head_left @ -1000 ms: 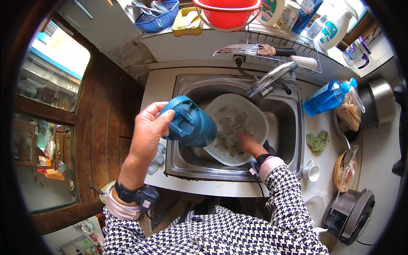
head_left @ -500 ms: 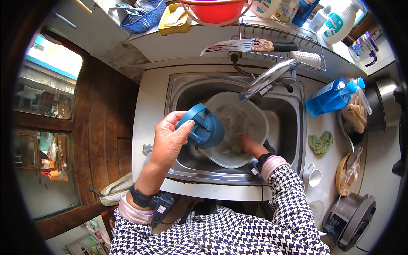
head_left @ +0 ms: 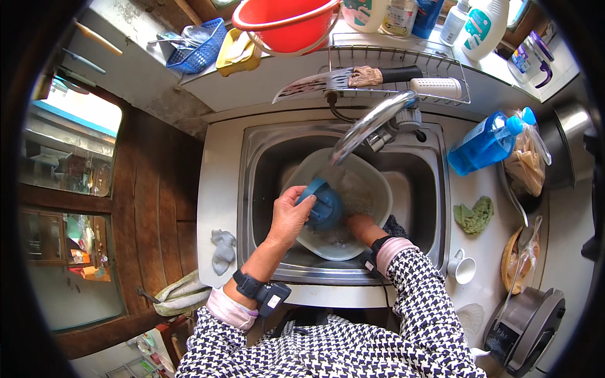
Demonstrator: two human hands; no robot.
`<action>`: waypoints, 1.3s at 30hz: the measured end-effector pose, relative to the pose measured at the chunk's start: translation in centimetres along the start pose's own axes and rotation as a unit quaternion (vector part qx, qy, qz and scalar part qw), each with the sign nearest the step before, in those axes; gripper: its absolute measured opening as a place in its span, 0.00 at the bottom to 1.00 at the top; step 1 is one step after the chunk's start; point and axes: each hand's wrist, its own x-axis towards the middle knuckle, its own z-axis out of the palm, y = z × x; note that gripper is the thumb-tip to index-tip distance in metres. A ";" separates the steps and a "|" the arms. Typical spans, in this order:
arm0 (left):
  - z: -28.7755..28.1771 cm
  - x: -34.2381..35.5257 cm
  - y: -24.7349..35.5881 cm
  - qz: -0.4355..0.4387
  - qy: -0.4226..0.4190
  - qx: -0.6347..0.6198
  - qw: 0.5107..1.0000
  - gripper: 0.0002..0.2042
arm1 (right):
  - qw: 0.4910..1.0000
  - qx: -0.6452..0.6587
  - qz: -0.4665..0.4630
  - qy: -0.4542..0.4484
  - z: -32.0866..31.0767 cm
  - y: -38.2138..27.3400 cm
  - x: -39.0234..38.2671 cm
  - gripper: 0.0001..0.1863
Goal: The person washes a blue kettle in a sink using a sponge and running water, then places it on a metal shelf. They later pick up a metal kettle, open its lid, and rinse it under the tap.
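Note:
My left hand [head_left: 288, 220] grips a blue bottle lid [head_left: 328, 214] by its carrying loop, thumb and fingers closed on it. The lid is low inside a pale plastic basin [head_left: 377, 183] of water, on the basin's left side. My right hand [head_left: 362, 229] reaches into the basin beside the lid; its fingers are hidden, so I can't see what they hold. The basin stands in a steel sink [head_left: 249, 142], below a chrome faucet [head_left: 372, 126]. A dark scrubber [head_left: 395, 227] shows between the basin and the sink's right part.
A wire rack [head_left: 435, 66] behind the faucet holds a knife [head_left: 315, 84]. To the right are a blue liquid bottle [head_left: 482, 146], a green cloth [head_left: 474, 215] and a white cup [head_left: 463, 269]. A grey cloth [head_left: 223, 251] lies at left. A red bucket [head_left: 287, 25] stands behind.
My left hand has lowered the blue lid rightward and down into the basin, closer to my right hand. My right hand stays in the basin. The view has shifted slightly.

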 end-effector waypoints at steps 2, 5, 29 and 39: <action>0.3 0.5 -0.9 -0.011 0.005 0.002 1.000 0.10 | 0.998 -0.044 0.015 -0.052 -2.2 -0.5 -0.8 0.15; 0.5 0.9 -2.0 -0.019 0.005 0.009 1.000 0.11 | 0.998 0.000 0.040 -0.040 -5.2 0.1 -2.8 0.14; -1.7 2.3 -7.9 -0.002 0.033 0.056 0.998 0.15 | 0.820 0.261 -0.027 0.508 -3.8 -11.1 -4.9 0.20; -2.5 2.9 -9.5 0.155 0.090 0.279 0.943 0.16 | 0.548 0.705 0.138 0.429 -1.3 -9.0 -2.7 0.17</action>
